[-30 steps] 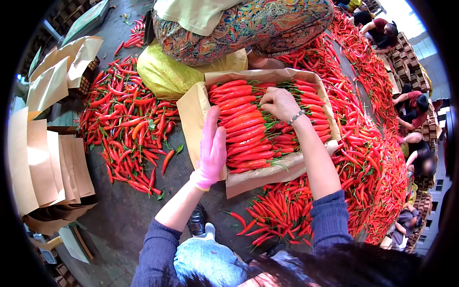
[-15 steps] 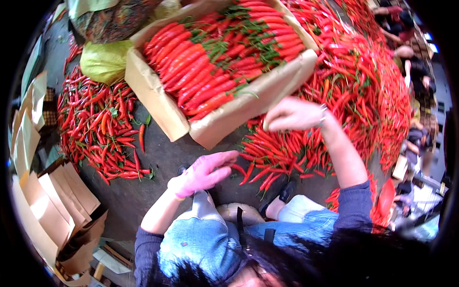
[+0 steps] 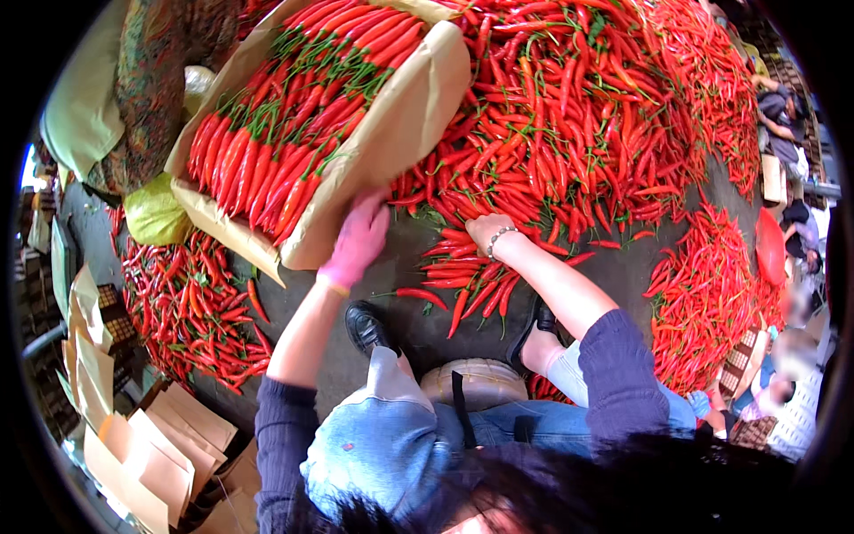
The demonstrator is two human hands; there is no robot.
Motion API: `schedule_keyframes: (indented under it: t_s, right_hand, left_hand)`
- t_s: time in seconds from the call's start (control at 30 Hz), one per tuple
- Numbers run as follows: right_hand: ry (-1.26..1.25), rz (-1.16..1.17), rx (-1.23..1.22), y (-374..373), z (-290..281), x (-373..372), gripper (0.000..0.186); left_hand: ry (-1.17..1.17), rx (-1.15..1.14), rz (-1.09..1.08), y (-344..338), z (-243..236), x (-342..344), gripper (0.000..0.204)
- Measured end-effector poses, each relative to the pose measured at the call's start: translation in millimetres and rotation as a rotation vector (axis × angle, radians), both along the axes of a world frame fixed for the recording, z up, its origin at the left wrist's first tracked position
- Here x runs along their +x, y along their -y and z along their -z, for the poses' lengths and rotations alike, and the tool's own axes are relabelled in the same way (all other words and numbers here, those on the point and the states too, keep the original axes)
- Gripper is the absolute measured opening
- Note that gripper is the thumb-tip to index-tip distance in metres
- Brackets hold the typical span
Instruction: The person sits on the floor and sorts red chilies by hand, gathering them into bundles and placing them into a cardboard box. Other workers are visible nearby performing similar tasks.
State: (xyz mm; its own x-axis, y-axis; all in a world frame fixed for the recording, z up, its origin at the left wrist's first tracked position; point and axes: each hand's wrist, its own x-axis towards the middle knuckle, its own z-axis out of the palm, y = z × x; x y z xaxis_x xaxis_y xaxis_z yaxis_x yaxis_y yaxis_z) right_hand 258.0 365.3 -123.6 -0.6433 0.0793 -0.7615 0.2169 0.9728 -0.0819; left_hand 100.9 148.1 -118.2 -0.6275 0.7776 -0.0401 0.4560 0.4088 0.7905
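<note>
My left hand (image 3: 360, 236), in a pink glove, is beside the near right wall of a paper-lined box (image 3: 311, 233). Its fingers stretch up along the brown paper, slightly blurred, and hold nothing I can see. Inside the box lie rows of long red chili peppers (image 3: 240, 169), with green stems meeting between the rows. My bare right hand (image 3: 492, 234), a beaded bracelet at its wrist, is low over a small heap of red chili peppers (image 3: 471, 278). Its fingers curl closed among them; the fingertips are hidden.
A large pile of chili peppers (image 3: 578, 116) spreads beyond my right hand. Smaller piles lie at left (image 3: 191, 307) and right (image 3: 703, 298). A yellow-green bag (image 3: 158, 212) and a person in patterned clothes (image 3: 151, 98) are past the box. Folded brown paper (image 3: 160, 445) stands lower left.
My view has shifted, so the box appears farther left. My left hand has reached forward to the box's side. My right hand has lowered onto the small heap, its fingers among the peppers.
</note>
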Motion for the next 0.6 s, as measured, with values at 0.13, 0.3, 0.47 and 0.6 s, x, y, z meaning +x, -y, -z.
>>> schedule_keyframes:
  t_s: [0.13,0.3,0.47,0.6]
  right_hand:
    - [0.127,-0.024,-0.050,-5.5,-22.4,1.1,0.048]
    - [-0.388,0.221,-0.375,-3.1,-23.1,-17.4,0.047]
    - [-0.792,0.699,0.055,-8.2,60.0,-84.6,0.038]
    - [-0.696,0.681,-0.189,-62.1,32.5,-82.3,0.038]
  left_hand:
    - [-0.614,-0.281,-0.023,-48.2,64.6,-17.5,0.055]
    - [-0.522,-0.378,0.174,-25.4,61.9,27.8,0.065]
    - [0.020,-0.345,0.445,6.2,1.0,15.0,0.065]
    - [0.508,-0.042,-0.002,21.0,-51.2,-35.1,0.058]
